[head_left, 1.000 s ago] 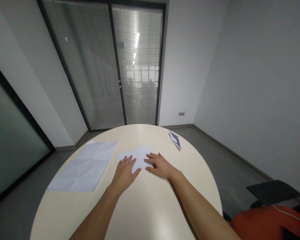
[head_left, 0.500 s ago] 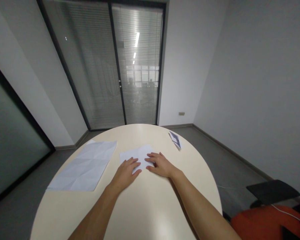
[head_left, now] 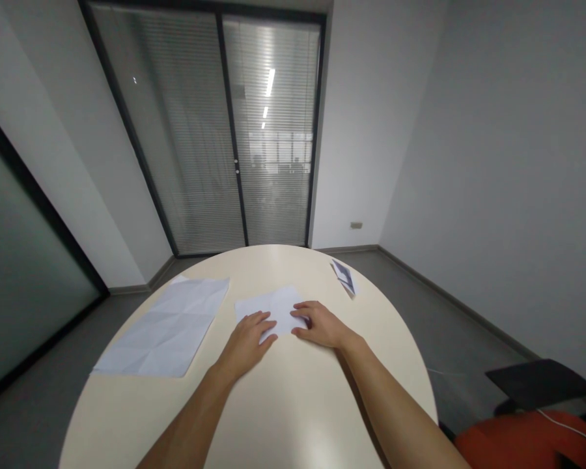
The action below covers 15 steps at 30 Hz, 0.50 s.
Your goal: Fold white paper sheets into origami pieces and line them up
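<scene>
Currently | left hand: fingers spread on small white angular paper sheet, gripping nothing | right hand: fingers parted over its right edge, unclenched | sheet: on round cream tabletop

The small white sheet of paper lies flat, slightly askew, on the round table.

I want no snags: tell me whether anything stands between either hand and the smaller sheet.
Nothing visible does. The left hand and right hand both have fingers over the smaller sheet. The larger creased sheet lies off to the left, and the folded paper lies beyond the right hand.
</scene>
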Each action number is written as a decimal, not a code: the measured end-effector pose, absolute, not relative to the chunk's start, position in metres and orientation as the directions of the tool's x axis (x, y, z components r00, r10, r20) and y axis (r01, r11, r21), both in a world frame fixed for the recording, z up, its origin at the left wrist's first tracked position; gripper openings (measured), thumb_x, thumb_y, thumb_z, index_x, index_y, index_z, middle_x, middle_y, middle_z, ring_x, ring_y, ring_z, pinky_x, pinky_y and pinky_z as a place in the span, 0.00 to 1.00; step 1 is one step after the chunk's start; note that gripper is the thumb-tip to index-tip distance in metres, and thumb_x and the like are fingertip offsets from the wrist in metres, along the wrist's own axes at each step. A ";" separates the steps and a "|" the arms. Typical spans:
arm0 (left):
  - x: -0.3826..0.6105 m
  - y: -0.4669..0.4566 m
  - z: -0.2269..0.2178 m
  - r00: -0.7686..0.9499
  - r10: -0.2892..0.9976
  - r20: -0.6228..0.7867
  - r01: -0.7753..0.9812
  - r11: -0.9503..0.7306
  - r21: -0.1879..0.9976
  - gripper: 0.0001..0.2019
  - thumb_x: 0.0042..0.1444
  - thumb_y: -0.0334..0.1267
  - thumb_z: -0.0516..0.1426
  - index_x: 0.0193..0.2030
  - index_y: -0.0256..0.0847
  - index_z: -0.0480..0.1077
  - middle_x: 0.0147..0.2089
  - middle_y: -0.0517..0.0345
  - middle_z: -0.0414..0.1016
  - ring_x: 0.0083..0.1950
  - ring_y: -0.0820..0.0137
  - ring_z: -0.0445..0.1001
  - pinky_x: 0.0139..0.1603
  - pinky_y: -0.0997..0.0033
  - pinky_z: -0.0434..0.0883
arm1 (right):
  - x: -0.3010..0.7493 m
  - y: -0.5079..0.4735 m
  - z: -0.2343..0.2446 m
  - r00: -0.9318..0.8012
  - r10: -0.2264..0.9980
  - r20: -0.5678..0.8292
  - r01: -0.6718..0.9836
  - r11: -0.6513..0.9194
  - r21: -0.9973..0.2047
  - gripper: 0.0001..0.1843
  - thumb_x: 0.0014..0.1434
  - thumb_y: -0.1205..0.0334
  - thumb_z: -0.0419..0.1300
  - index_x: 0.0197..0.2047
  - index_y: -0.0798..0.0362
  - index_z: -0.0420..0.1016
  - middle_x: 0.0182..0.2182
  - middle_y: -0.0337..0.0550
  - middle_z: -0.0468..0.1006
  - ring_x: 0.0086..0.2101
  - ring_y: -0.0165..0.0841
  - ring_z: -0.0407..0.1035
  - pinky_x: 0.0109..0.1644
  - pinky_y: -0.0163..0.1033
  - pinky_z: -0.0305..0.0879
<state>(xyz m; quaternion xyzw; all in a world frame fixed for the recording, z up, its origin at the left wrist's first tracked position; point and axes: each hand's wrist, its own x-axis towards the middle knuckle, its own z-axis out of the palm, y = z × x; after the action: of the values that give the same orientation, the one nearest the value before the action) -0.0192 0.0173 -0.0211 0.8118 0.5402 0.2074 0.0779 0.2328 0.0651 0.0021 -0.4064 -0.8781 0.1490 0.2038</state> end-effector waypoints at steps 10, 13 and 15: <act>-0.021 0.017 -0.021 0.351 0.914 0.204 0.836 -0.404 0.371 0.20 0.66 0.47 0.55 0.63 0.48 0.73 0.70 0.53 0.66 0.73 0.57 0.61 0.73 0.48 0.56 | 0.232 0.064 0.004 -0.609 0.745 0.272 0.639 0.664 -0.387 0.28 0.58 0.48 0.66 0.58 0.52 0.79 0.59 0.54 0.76 0.60 0.46 0.68 0.66 0.50 0.60; -0.021 0.016 -0.018 0.350 0.918 0.185 0.838 -0.395 0.377 0.21 0.66 0.47 0.55 0.63 0.48 0.72 0.71 0.53 0.66 0.73 0.57 0.61 0.73 0.48 0.56 | 0.233 0.065 0.003 -0.609 0.743 0.277 0.634 0.666 -0.392 0.28 0.58 0.48 0.66 0.58 0.52 0.79 0.59 0.55 0.76 0.60 0.46 0.68 0.65 0.49 0.61; -0.020 0.015 -0.016 0.346 0.922 0.173 0.841 -0.386 0.379 0.21 0.66 0.46 0.55 0.63 0.48 0.72 0.71 0.52 0.66 0.73 0.57 0.61 0.73 0.48 0.55 | 0.233 0.066 0.002 -0.607 0.745 0.275 0.632 0.663 -0.401 0.29 0.57 0.48 0.66 0.58 0.53 0.79 0.58 0.55 0.77 0.59 0.46 0.68 0.65 0.48 0.61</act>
<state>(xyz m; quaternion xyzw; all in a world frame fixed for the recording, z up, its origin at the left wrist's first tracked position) -0.0202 0.0149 -0.0156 0.8125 0.5425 0.1814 0.1122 0.2333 0.0662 0.0015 -0.3884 -0.8866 0.1328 0.2130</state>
